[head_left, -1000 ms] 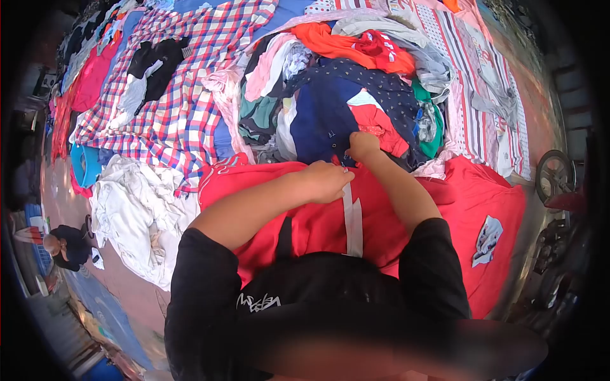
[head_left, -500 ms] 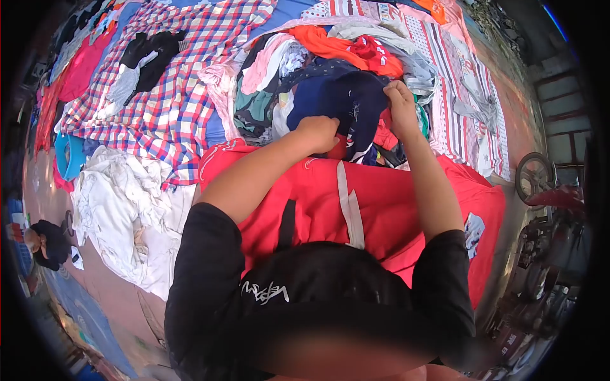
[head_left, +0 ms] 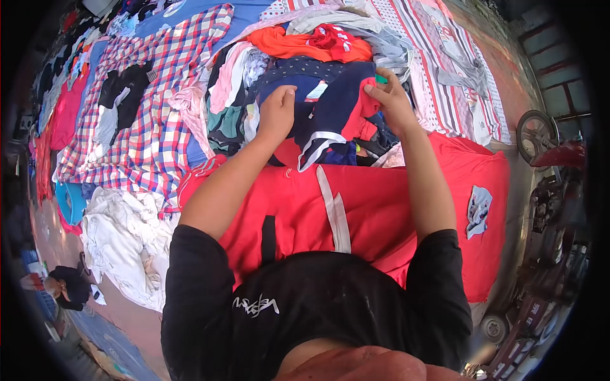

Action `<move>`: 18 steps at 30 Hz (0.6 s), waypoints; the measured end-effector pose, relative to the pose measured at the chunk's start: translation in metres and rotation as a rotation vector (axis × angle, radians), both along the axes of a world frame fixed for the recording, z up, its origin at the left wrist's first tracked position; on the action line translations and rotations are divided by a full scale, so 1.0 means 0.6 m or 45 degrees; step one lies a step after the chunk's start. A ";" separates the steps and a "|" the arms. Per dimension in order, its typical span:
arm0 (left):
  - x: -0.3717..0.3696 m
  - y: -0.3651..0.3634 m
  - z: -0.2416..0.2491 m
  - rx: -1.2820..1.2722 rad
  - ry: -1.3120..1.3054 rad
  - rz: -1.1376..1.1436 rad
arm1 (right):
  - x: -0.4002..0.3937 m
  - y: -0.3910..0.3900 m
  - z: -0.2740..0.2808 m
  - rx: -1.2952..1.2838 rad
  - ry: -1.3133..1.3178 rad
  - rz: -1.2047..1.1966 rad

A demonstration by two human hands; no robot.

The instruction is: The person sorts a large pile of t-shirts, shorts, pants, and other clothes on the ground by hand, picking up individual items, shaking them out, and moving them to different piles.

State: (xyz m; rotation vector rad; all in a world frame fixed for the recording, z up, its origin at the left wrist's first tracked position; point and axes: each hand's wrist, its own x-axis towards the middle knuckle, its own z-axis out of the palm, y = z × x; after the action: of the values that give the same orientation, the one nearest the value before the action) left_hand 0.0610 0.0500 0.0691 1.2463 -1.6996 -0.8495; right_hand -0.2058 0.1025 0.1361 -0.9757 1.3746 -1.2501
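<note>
A navy garment with red parts and a white-edged band (head_left: pixel 340 105) is stretched between my two hands above a heap of mixed clothes. My left hand (head_left: pixel 277 114) is closed on its left side, the fingertips partly hidden. On the other side my right hand (head_left: pixel 389 100) pinches the red and navy edge between thumb and fingers. Behind the garment lie an orange cloth (head_left: pixel 279 43) and a dark dotted cloth (head_left: pixel 292 68). A red cloth (head_left: pixel 381 197) with pale and black strips spreads between the heap and my body.
A checked cloth (head_left: pixel 152 82) with a black garment (head_left: pixel 130 95) on it lies at the left, white clothes (head_left: pixel 124 235) below it. Striped fabric (head_left: pixel 451 82) is at the right. Another person (head_left: pixel 67 289) is at the far left, a wheel (head_left: pixel 537 136) at the far right.
The navy garment has been raised and turned, so its red part and white-edged band now show. My left hand has moved left and up, and my right hand slightly left. The view has shifted.
</note>
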 end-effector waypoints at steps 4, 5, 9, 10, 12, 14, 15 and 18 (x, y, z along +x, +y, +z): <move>0.031 -0.049 -0.066 0.269 -0.052 0.039 | -0.092 -0.013 -0.248 0.444 0.530 -0.144; 0.030 -0.040 -0.066 0.362 -0.245 -0.090 | -0.092 -0.010 -0.259 0.446 0.632 -0.108; 0.002 0.002 -0.082 0.440 -0.859 -0.519 | -0.081 -0.021 -0.221 0.568 0.652 0.067; -0.008 0.019 -0.080 0.428 -0.924 -0.598 | -0.070 -0.016 -0.194 0.645 0.552 0.115; -0.020 0.046 -0.106 0.431 -1.043 -0.662 | -0.054 -0.015 -0.170 0.513 0.234 0.147; -0.018 0.074 -0.150 0.339 -1.085 -0.627 | -0.040 -0.012 -0.130 0.376 -0.117 0.212; -0.016 0.088 -0.157 0.294 -1.100 -0.575 | -0.032 -0.008 -0.099 0.310 -0.313 0.260; -0.009 0.085 -0.174 0.251 -1.030 -0.482 | -0.013 0.012 -0.022 0.105 -0.643 0.334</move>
State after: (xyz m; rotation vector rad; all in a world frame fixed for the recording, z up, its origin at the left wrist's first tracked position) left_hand 0.0553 0.1010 -0.0352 1.5511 -2.6069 -0.7879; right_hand -0.2136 0.1099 0.1232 -0.6928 0.8667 -1.1310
